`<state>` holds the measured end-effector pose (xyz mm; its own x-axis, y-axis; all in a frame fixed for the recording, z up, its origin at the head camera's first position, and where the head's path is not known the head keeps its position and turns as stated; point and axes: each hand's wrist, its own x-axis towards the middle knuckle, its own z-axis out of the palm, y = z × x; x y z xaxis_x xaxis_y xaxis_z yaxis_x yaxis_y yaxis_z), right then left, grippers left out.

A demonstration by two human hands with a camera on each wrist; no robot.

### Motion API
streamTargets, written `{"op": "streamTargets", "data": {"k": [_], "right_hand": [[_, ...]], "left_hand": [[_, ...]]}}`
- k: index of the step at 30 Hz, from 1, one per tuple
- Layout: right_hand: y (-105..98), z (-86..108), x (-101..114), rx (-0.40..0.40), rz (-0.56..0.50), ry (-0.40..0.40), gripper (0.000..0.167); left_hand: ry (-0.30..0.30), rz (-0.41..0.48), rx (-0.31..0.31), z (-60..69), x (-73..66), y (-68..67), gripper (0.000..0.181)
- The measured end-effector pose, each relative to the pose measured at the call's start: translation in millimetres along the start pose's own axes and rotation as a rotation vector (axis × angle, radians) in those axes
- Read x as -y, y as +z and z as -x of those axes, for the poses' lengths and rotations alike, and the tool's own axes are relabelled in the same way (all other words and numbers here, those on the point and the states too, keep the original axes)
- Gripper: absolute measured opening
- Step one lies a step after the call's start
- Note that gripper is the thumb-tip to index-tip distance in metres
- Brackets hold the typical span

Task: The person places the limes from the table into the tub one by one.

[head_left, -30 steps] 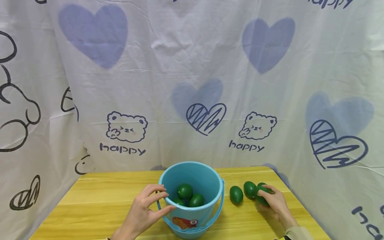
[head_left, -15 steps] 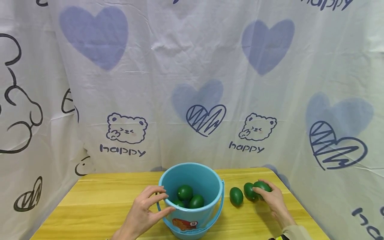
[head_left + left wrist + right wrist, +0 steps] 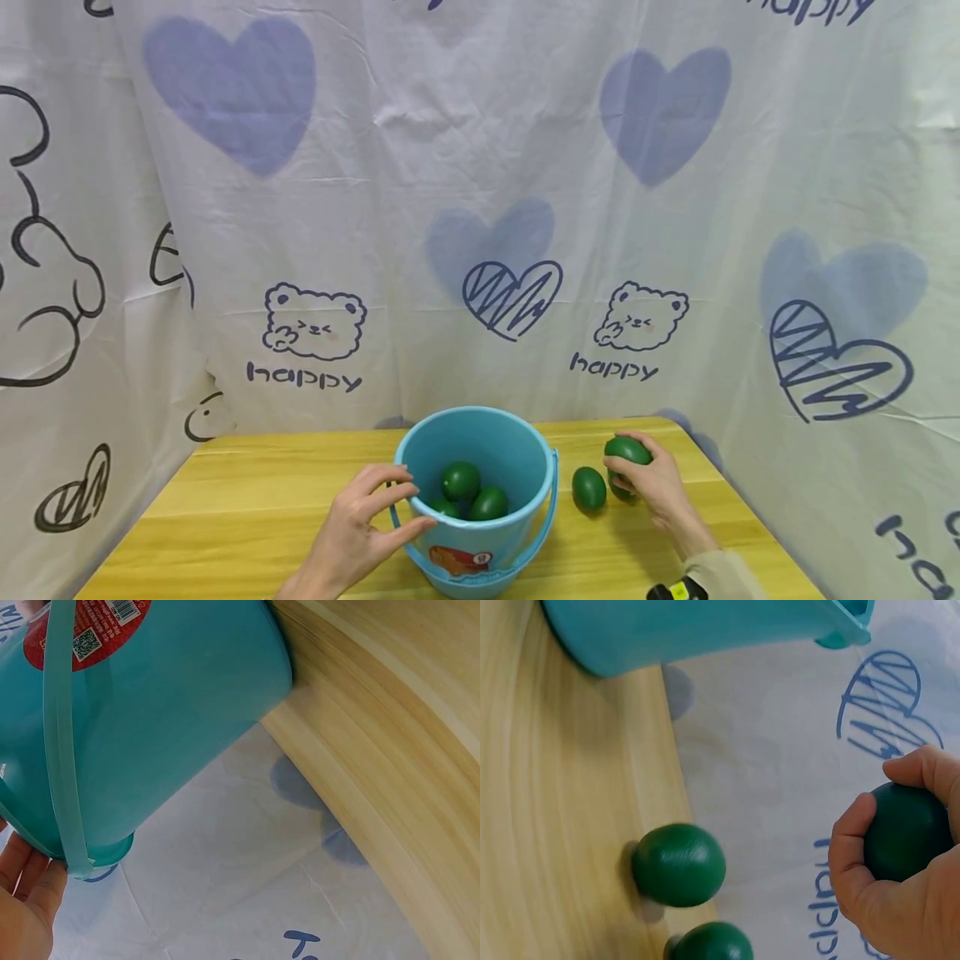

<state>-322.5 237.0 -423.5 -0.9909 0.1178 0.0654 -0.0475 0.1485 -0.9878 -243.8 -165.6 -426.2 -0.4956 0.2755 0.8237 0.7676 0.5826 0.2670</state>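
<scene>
My left hand (image 3: 352, 521) grips the near left rim of a light blue bucket (image 3: 474, 542); its fingers also show at the rim in the left wrist view. Inside the bucket lie smooth green oval fruits (image 3: 461, 481), like limes or avocados. My right hand (image 3: 660, 485) holds another green oval fruit (image 3: 907, 832) between thumb and curled fingers, raised above the table right of the bucket. Below the held fruit, a second fruit (image 3: 621, 490) is partly hidden by the hand. A third fruit (image 3: 588, 489) lies between it and the bucket.
The wood-grain table (image 3: 285, 492) runs back to a white curtain (image 3: 480, 167) printed with hearts and bears. Along the bucket's front hangs its blue handle (image 3: 60, 742), lowered. A dark band with a yellow patch (image 3: 678, 590) is near my right wrist.
My right hand has lifted a green fruit off the table and moved it left, towards the bucket, over another fruit. The left hand stays at the rim.
</scene>
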Motion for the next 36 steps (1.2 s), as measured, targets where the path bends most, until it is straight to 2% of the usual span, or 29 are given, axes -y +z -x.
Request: {"op": "streamTargets", "data": {"k": [18, 27, 36], "right_hand": [[25, 4.9, 23, 0.037, -0.015, -0.036, 0.05], [46, 8.1, 39, 0.074, 0.072, -0.125, 0.048], [59, 11.4, 47, 0.099, 0.116, -0.163, 0.058]], "left_hand": [[0.01, 0.017, 0.008, -3.0, 1.6, 6.3, 0.03], [-0.006, 0.023, 0.008, -3.0, 0.4, 3.3, 0.03], [0.001, 0.011, -0.018, -1.8, -2.0, 1.5, 0.033]]}}
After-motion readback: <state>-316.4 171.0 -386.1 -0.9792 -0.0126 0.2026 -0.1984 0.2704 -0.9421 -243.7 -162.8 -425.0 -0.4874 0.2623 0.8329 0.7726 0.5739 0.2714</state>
